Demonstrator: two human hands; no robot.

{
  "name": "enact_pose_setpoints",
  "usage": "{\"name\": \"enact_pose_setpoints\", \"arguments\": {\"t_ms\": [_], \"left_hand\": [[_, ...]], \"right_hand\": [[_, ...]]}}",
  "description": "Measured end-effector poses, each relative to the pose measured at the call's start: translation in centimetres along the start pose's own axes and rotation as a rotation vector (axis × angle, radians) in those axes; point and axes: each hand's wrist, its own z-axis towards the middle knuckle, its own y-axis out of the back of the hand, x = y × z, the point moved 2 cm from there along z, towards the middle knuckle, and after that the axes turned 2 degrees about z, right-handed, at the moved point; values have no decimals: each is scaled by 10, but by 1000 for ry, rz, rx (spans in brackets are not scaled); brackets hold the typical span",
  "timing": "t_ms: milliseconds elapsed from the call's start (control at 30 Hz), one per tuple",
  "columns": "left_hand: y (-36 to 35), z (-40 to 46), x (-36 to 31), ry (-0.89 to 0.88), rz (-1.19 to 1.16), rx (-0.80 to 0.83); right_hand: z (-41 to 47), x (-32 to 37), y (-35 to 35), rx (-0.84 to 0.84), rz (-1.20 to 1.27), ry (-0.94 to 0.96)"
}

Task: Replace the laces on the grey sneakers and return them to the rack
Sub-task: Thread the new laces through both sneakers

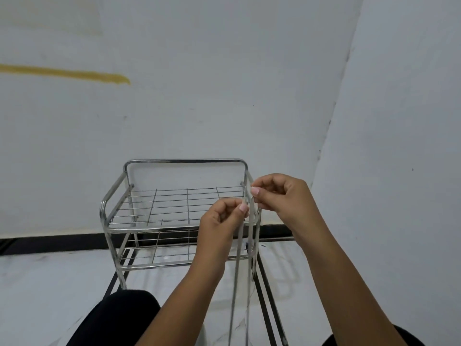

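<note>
Both hands are up in front of the metal rack (174,196), sitting around 4 o'clock from dead centre of the view; the left hand (222,218) comes up from 6 o'clock with the forearm angled toward 1 o'clock, fingers curled in toward the palm and the thumb tip pressed against the forefinger, pinching the lace (235,265) right at the top; the right hand (279,193) sits just at 2 o'clock of the left one, a bit higher, its forearm running in from the 5 o'clock corner, wrist bent so the knuckles face up, fingers curled too with thumb and forefinger nipping another bit of the same pale grey lace; so both hands are closed on the lace, nothing slack about them; the two pinch points are near each other but apart; from there the lace hangs in two thin strands straight down toward 6 o'clock, passing in front of the rack's right front corner and running out of the bottom edge; can't tell where the ends go; the rack itself is a shiny two-tier wire thing standing on the pale marble-ish floor (50,283) against the white wall (224,71); its wire shelves are at 9 o'clock of the hands; the grey sneakers aren't anywhere in shot; dark-trousered knees (119,318) poke in at 7 and 5 o'clock.
</note>
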Motion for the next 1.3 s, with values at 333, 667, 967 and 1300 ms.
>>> {"name": "enact_pose_setpoints", "arguments": {"t_ms": [333,667,967,1300], "left_hand": [[-1,-4,-5,32,-33,20],[-1,-4,-8,55,-13,8],[-3,-3,-11,2,78,2],[-2,-3,-16,22,54,42]], "right_hand": [[-6,6,3,48,20,-23],[-8,5,3,68,33,-51],[-9,7,4,60,49,-48],[-12,8,7,63,113,-36]]}}
